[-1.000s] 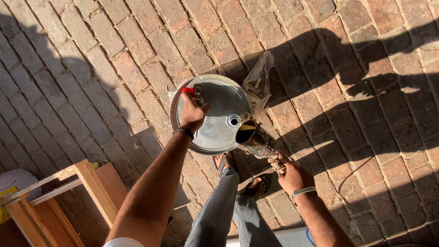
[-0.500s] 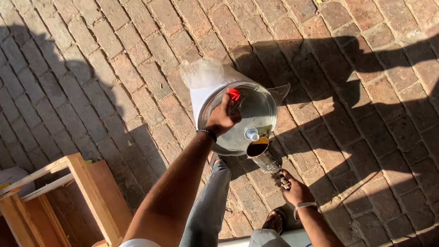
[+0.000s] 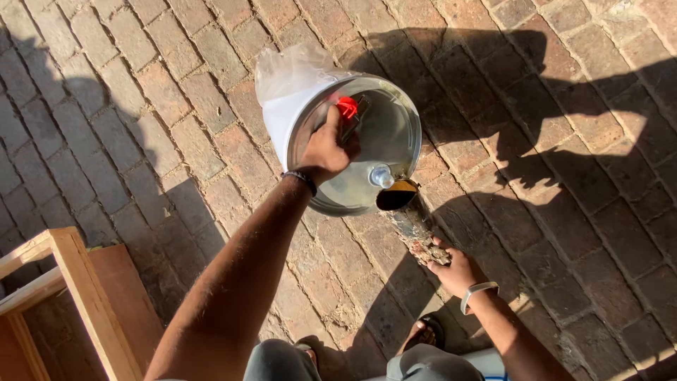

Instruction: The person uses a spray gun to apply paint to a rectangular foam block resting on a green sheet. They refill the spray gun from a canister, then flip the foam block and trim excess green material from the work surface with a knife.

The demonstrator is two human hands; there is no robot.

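Large white-walled metal can with a shiny silver top (image 3: 367, 141), tipped on its side and held up above the red-brown brick paving (image 3: 141, 106).

Left hand (image 3: 326, 149) is closed tight over the can's top rim, fingers wrapped at the red-capped handle fitting (image 3: 347, 107). Dark band on that wrist.

At the can's lower edge, a small round pour opening (image 3: 395, 195); a brownish stream of liquid (image 3: 412, 226) runs down from it.

Right hand (image 3: 451, 268), below the can, sits right at the foot of the stream, fingers curled. Whatever it grips is smeared and hidden, so I cannot tell what it holds. Pale band on that wrist.

Crumpled clear plastic sheet (image 3: 289, 70) clings to the can's upper-left side.

Light wooden frame (image 3: 70, 296) stands well apart, down-left of the can.

Handling, as judgement: rigid sheet metal, won't give under grip. One arm carries it, yet the locked grip suggests real weight, and that weight will shift as the contents drain. Smooth wall likely slippery, more so near the wet spout. Best hold is the top handle, with a second hand under the base.
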